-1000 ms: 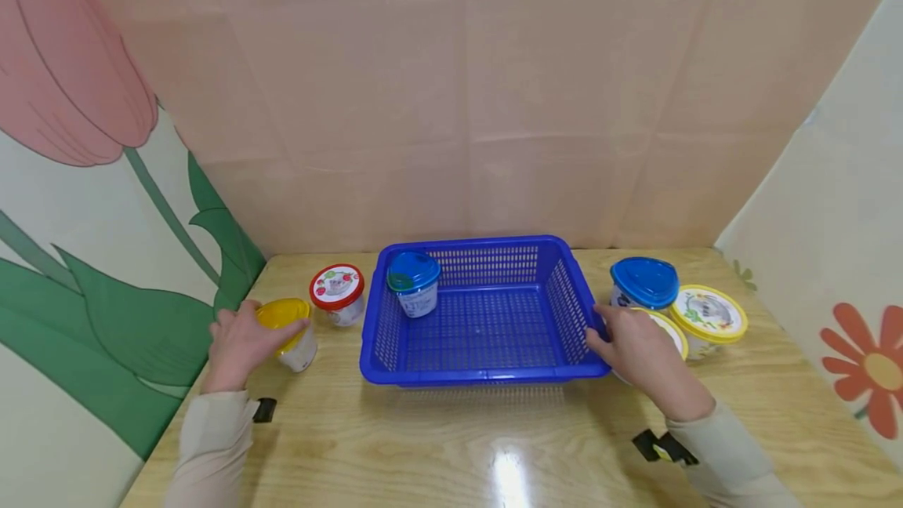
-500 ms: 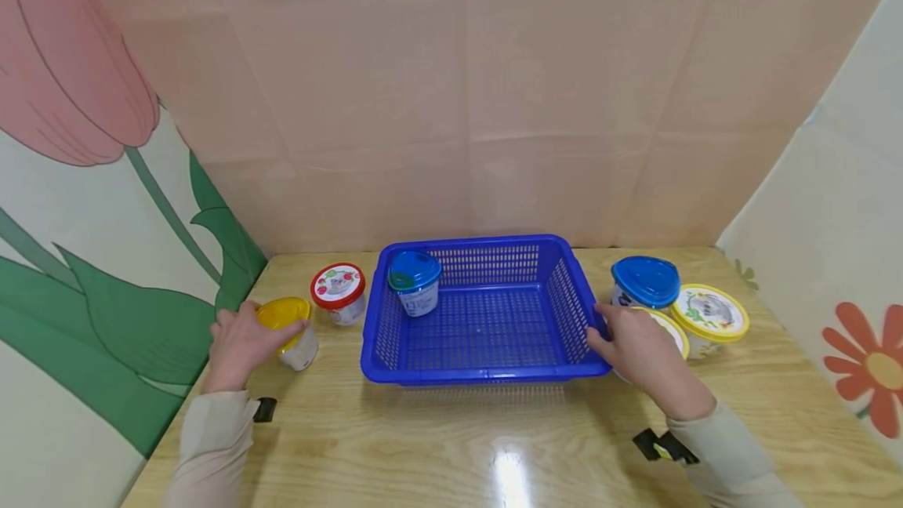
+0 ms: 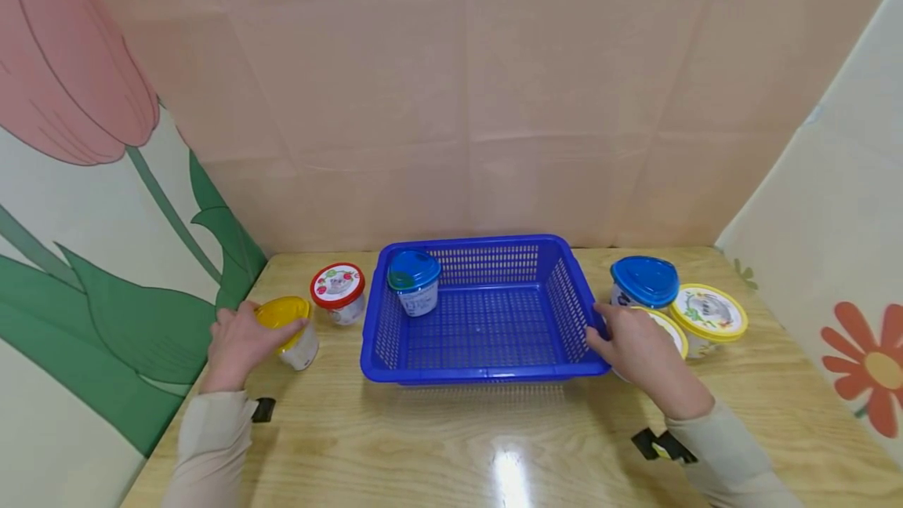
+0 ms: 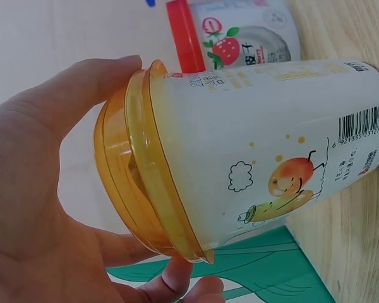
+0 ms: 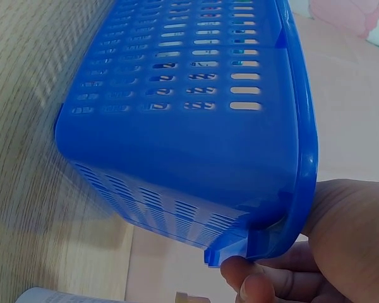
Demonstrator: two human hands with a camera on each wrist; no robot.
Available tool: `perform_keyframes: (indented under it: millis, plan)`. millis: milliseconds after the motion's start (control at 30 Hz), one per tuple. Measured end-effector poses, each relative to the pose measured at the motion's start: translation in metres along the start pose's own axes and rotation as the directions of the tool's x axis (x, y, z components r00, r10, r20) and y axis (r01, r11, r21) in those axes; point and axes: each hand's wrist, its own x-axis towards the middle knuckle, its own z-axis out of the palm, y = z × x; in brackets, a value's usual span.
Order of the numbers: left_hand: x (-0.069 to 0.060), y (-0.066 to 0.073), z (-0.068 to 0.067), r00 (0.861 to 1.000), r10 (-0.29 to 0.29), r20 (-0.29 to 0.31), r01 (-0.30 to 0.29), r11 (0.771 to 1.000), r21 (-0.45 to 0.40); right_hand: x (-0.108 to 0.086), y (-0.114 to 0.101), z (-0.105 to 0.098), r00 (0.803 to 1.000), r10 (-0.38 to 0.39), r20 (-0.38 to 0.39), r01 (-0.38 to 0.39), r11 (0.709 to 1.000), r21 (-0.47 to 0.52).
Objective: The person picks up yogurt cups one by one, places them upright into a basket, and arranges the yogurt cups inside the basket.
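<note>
Yellow-lidded cup: on the table to the left of the basket, your left hand gripping it round the lid, thumb on one side, fingers on the other. Whether its base touches the wood can't be made out. Your right hand pinches the near right corner of the blue basket by its rim.

Just behind your cup, a red-lidded cup. In the basket, by its left wall toward the back, a blue-lidded cup, green patch on the lid. Right of the basket, close together: a blue-lidded tub, a yellow-rimmed tub, and a nearer tub largely hidden by your right hand.

Left wrist view only: barcode and cartoon fruit on your cup; strawberry print on its red-lidded neighbour. Right wrist view only: your fingers under the rim outside; a pale container cut off at the bottom edge, can't tell which.

Surface: light wood-grain table, glare patch near you. Behind, a creased pinkish sheet; left, a tulip panel; right, a pale panel with a red flower.
</note>
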Motion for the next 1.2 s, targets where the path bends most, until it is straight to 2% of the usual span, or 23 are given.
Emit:
perform_keyframes:
  millis: [367, 700, 933, 1200]
  plan:
    - [-0.004, 0.004, -0.004, 1.000, 0.001, -0.002, -0.001, 1.000, 0.000, 0.000, 0.000, -0.001, 1.000, 0.007, 0.010, -0.007, 1.000, 0.000]
    - [-0.007, 0.009, -0.009, 1.000, -0.003, -0.003, 0.003, 1.000, 0.001, 0.000, 0.003, 0.001, 0.999, -0.029, -0.030, 0.029, 1.000, 0.001]
    - [-0.010, 0.013, -0.011, 1.000, -0.001, -0.015, 0.001, 1.000, 0.004, 0.000, 0.004, 0.001, 0.999, -0.026, -0.029, 0.026, 1.000, 0.004]
    - [-0.016, 0.018, -0.016, 0.998, 0.046, -0.053, -0.046, 0.999, -0.001, -0.001, 0.003, 0.001, 0.999, -0.027, -0.030, 0.027, 1.000, 0.000]
